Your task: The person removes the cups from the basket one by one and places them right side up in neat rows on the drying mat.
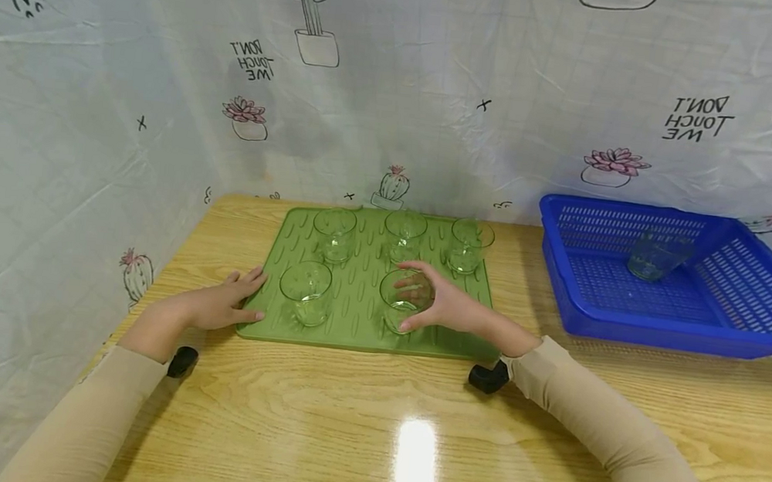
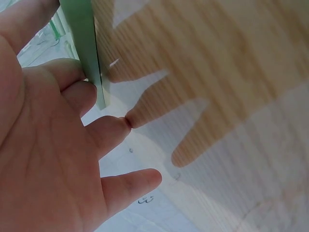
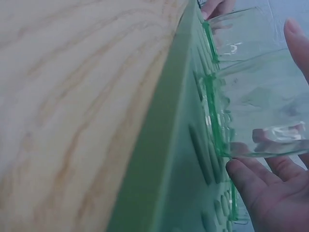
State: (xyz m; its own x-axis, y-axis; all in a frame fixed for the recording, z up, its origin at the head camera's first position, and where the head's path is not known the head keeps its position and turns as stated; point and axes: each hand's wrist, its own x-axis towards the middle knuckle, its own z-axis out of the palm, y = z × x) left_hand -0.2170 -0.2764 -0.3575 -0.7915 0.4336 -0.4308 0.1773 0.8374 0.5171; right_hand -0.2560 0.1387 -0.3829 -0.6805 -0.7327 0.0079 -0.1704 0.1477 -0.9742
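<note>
Several clear glass cups stand upright on a green ridged mat (image 1: 353, 323), in a back row and a front row. My right hand (image 1: 446, 303) is curved loosely around the front right glass (image 1: 393, 315), which stands on the mat. In the right wrist view the thumb (image 3: 297, 41) is apart from this glass (image 3: 260, 101), and the fingers (image 3: 256, 181) lie along its other side. My left hand (image 1: 219, 302) rests at the mat's left edge with fingers spread, holding nothing. Nearest to it is the front left glass (image 1: 306, 295).
On the right of the wooden table (image 1: 312, 428) sits a blue plastic basket (image 1: 670, 334), with one glass (image 1: 657, 255) leaning inside. A white curtain (image 1: 399, 103) printed with cacti hangs behind the table and along the left side.
</note>
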